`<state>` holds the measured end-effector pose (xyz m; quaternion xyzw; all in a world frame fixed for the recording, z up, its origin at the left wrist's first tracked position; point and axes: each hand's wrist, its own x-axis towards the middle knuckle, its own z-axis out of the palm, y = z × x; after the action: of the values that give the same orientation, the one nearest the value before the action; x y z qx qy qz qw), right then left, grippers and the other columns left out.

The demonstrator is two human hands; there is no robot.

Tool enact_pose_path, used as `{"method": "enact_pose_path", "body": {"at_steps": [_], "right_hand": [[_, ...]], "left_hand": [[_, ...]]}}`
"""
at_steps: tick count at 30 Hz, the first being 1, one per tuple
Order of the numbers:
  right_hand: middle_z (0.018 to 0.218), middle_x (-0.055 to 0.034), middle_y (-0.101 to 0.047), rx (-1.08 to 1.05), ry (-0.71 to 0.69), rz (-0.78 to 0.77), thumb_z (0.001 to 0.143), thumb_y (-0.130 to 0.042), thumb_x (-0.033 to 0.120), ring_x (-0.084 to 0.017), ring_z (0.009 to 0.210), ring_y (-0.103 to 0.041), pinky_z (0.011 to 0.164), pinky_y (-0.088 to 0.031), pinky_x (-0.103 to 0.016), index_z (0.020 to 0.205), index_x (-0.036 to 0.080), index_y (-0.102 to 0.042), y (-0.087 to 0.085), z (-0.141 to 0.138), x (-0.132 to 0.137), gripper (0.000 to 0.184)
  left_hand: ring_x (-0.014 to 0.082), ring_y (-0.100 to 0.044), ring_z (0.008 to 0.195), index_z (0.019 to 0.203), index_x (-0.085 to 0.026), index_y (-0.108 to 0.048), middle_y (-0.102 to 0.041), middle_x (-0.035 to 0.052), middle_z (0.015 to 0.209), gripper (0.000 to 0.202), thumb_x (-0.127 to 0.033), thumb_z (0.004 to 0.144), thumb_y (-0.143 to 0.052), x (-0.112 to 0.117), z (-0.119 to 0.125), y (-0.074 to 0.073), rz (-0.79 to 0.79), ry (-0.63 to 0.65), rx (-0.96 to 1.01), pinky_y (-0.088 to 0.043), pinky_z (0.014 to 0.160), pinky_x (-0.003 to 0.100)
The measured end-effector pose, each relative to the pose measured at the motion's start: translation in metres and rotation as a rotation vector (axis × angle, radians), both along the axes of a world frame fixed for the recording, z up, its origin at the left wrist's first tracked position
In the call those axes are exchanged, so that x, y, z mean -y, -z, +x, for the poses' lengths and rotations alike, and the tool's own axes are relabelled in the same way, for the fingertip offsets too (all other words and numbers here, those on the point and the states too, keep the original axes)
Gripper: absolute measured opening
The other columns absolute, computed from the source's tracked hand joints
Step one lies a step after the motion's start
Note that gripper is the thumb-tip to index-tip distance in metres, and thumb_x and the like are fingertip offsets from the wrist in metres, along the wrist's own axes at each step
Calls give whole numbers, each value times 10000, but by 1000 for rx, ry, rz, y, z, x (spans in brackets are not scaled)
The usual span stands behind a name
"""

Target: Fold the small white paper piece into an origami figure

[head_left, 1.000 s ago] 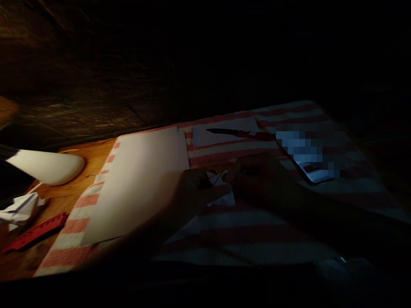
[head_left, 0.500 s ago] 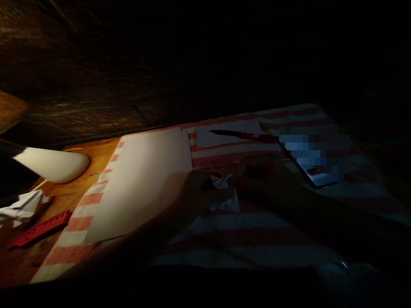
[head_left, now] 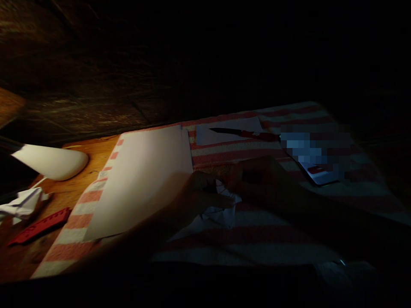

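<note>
A small piece of folded white paper (head_left: 221, 216) is between my hands, over the striped cloth. My left hand (head_left: 204, 192) is closed on it, with the thumb lying across its front. Against the paper's upper right edge, my right hand (head_left: 253, 177) is curled with thumb and fingertips pinched together on it. Deep shadow hides most of the fingers. Below my left hand, part of another white sheet (head_left: 186, 229) lies on the cloth.
Large white sheets (head_left: 141, 179) lie on the striped towel (head_left: 231, 158). Behind are a knife (head_left: 244, 133) on a smaller paper (head_left: 205, 136) and a lit phone (head_left: 321, 177). At left stand a white lamp base (head_left: 61, 162), a folded paper shape (head_left: 25, 203) and a red ruler-like piece (head_left: 40, 226).
The folded paper has turned and shifted slightly down between my hands, so more of its lower part shows. My left thumb now stretches further across it. Things on the table stay put.
</note>
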<state>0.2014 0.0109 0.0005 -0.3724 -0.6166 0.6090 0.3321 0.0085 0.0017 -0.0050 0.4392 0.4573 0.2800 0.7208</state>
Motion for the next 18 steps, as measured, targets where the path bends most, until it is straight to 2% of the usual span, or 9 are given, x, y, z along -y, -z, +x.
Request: {"method": "enact_pose_path", "body": {"at_steps": [4,8,10,13,15,18], "right_hand": [[697,5,-623,-75,-4,-56,799,-727,252,-112,640,-527,629,-421,-262,662,149,-662,2,-1,1,183],[658,21,-596,-136,1,-134,760,-785,278,-109,642,-524,633,-409,-257,648,154,-661,6,-2,-2,208],[641,24,-576,-138,11,-187,777,-782,344,-100,607,-495,603,-388,-253,650,155,-657,7,-2,-4,260],[666,1,-592,-168,33,-232,876,-671,475,-114,613,-510,615,-418,-271,697,161,-676,6,0,-5,361],[707,-18,-629,-148,14,-203,864,-684,501,-138,672,-562,662,-458,-290,718,162,-691,4,1,-5,369],[743,-19,-675,-49,-54,-110,747,-818,423,-146,707,-597,683,-472,-286,717,161,-712,3,1,-5,284]], "left_hand": [[124,-596,541,606,-152,-747,-687,22,612,200,-214,494,-901,-1,0,-1,-23,25,2,-459,470,203],[108,-569,503,562,-150,-723,-664,17,572,178,-191,515,-890,0,0,-2,-19,11,29,-411,433,183],[111,-576,512,582,-151,-732,-671,19,587,159,-171,521,-877,0,1,-2,-19,-3,28,-411,437,184],[156,-631,579,663,-152,-767,-690,34,629,186,-182,519,-881,2,1,-2,-19,-21,14,-497,506,238],[156,-623,579,669,-158,-765,-682,29,628,187,-194,528,-882,2,1,-1,-12,-25,13,-506,520,251],[80,-480,472,543,-152,-687,-583,-17,526,188,-175,531,-873,2,0,-1,-1,-17,-31,-369,435,189]]}}
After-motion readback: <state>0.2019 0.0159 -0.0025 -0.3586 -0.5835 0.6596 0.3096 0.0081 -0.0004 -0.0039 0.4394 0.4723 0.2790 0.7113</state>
